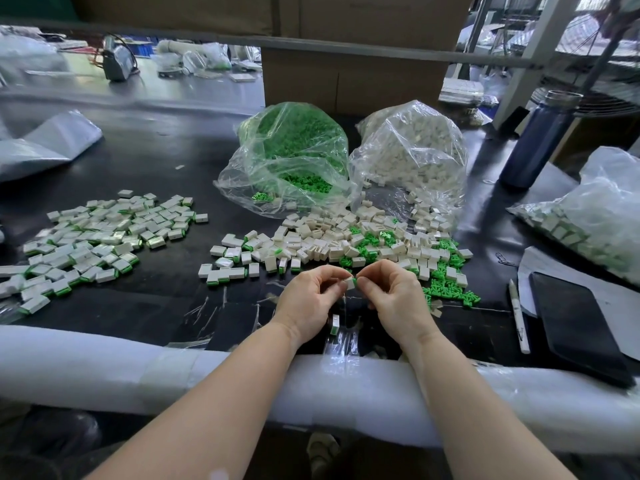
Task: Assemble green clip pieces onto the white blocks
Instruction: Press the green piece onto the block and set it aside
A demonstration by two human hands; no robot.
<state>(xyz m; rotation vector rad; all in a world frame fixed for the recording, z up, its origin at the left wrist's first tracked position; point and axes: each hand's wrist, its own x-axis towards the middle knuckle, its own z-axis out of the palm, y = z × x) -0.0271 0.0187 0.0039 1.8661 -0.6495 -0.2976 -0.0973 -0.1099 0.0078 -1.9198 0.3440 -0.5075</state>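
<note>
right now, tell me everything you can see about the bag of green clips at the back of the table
The bag of green clips is a clear, crinkled plastic bag, bulging with small bright green plastic pieces. It lies on its side on the dark table, its open mouth toward the person, and a few clips sit at the opening. A cardboard box stands right behind it. Its right side presses against the bag of white blocks. Loose white blocks lie at its front edge. Neither hand touches it.
</note>
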